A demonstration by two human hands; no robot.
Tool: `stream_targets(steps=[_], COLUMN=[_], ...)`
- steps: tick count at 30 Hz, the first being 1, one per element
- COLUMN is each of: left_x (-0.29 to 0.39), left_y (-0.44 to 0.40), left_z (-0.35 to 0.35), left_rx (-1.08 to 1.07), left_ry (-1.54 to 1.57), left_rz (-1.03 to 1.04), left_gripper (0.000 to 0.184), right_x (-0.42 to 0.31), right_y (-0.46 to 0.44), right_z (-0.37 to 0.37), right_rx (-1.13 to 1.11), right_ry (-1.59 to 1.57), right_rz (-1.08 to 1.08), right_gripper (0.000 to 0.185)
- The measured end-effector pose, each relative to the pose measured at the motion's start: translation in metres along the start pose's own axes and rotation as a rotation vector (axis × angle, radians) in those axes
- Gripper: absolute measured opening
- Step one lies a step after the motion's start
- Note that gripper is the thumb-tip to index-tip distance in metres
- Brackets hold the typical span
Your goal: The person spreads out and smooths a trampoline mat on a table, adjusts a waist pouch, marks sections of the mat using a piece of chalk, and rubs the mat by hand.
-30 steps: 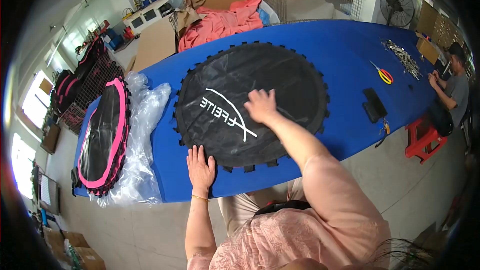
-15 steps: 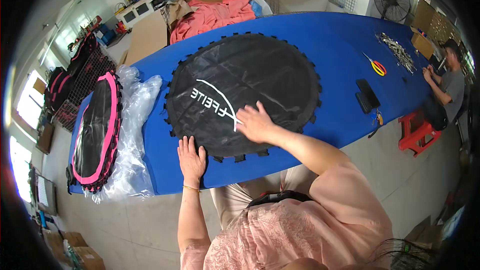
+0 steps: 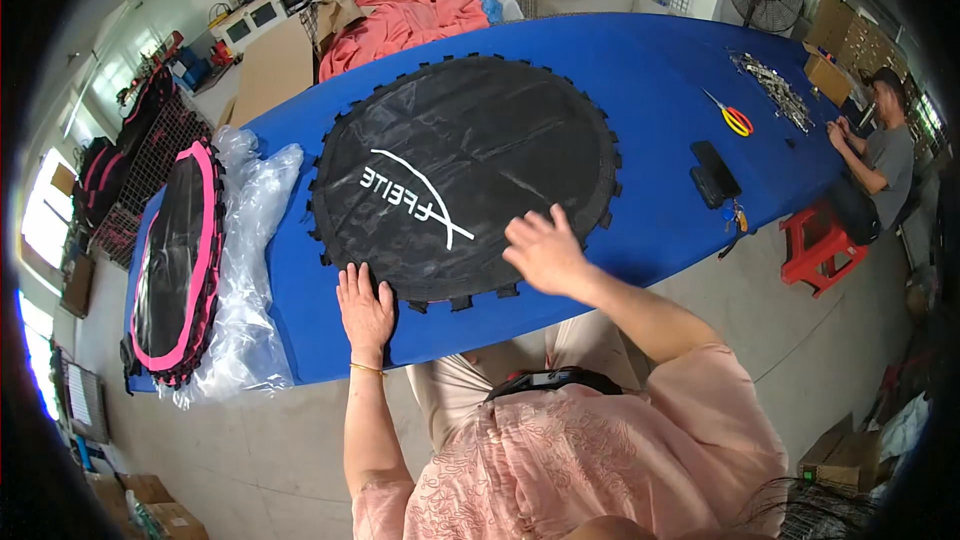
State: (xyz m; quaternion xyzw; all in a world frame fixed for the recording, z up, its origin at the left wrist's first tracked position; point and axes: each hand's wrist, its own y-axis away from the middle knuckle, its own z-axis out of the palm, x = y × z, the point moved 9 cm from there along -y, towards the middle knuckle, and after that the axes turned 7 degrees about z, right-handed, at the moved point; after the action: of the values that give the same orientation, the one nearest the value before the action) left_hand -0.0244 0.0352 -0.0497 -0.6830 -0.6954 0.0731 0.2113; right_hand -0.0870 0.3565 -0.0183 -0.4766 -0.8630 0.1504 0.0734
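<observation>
A round black trampoline mat (image 3: 480, 140) with tabs around its rim and a white printed logo lies flat on the blue table (image 3: 660, 230). My left hand (image 3: 365, 308) rests flat at the mat's near left edge, fingers stretched out and holding nothing. Over the mat's near right part is my right hand (image 3: 545, 250), its fingers spread and nothing in them. Whether the right hand touches the mat or hovers just above, I cannot tell.
Left on the table are a pink-edged black mat (image 3: 180, 260) and clear plastic film (image 3: 245, 290). To the right lie scissors (image 3: 735, 118), a black case (image 3: 715, 175), keys (image 3: 738, 215) and a metal-parts pile (image 3: 775, 90). A person (image 3: 880, 155) sits beyond a red stool (image 3: 822, 248).
My right hand has slid right, off the white logo toward the mat's near right edge. The left hand stays at the near left edge. The whole view has shifted slightly.
</observation>
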Motion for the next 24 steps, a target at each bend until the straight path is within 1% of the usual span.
stream_targets(steps=[2,3,4,6,7,8,10,12,13,14,16,18,19,20,22,24], left_x=[0.001,0.001,0.002,0.003,0.002,0.001,-0.002,-0.001,0.000,-0.001,0.002,0.005,0.006,0.006,0.004,0.005], left_y=[0.001,0.001,0.002,0.002,0.002,0.002,0.002,0.001,0.001,0.002,0.001,0.001,0.002,0.001,0.001,0.001], left_z=[-0.003,-0.003,-0.005,-0.005,-0.004,-0.004,-0.002,0.001,0.000,-0.002,-0.006,-0.009,-0.009,-0.010,-0.010,-0.007], left_rx=[0.011,0.006,0.037,0.065,0.072,0.076,0.046,0.019,0.025,0.028,0.061,0.091,0.099,0.107,0.108,0.104], left_ry=[0.014,0.010,0.011,0.013,0.015,0.017,0.024,0.035,0.032,0.024,0.022,0.022,0.022,0.022,0.014,0.013], left_rz=[-0.009,-0.010,0.010,0.031,0.030,0.029,0.010,-0.014,-0.010,-0.006,0.010,0.029,0.034,0.038,0.043,0.047], left_gripper=[0.058,0.058,0.056,0.055,0.055,0.055,0.057,0.059,0.059,0.059,0.056,0.054,0.053,0.053,0.053,0.052], right_x=[-0.020,-0.018,-0.012,0.026,0.055,0.076,0.054,0.011,-0.007,-0.011,-0.012,0.010,0.026,0.040,0.051,0.034], right_y=[0.012,0.011,0.003,-0.010,-0.012,-0.008,-0.013,-0.010,-0.005,-0.002,-0.005,-0.012,-0.011,-0.009,0.002,0.019], right_z=[0.004,-0.001,-0.005,-0.015,-0.007,0.010,-0.008,-0.009,-0.010,0.002,-0.001,0.000,-0.001,-0.002,-0.002,-0.002], right_rx=[0.195,0.174,-0.003,-0.179,0.008,0.289,-0.043,-0.256,-0.138,-0.167,-0.248,-0.274,-0.236,-0.181,-0.158,-0.218], right_ry=[-0.181,-0.131,0.008,0.136,0.075,0.063,0.086,0.097,0.000,-0.133,-0.114,0.095,0.114,0.055,-0.140,-0.185], right_rz=[-0.040,-0.031,-0.012,0.114,0.224,0.272,0.234,0.065,0.032,0.106,0.139,0.167,0.206,0.244,0.292,0.121], right_gripper=[0.030,0.032,0.037,0.041,0.039,0.039,0.040,0.041,0.042,0.046,0.050,0.052,0.051,0.050,0.049,0.047])
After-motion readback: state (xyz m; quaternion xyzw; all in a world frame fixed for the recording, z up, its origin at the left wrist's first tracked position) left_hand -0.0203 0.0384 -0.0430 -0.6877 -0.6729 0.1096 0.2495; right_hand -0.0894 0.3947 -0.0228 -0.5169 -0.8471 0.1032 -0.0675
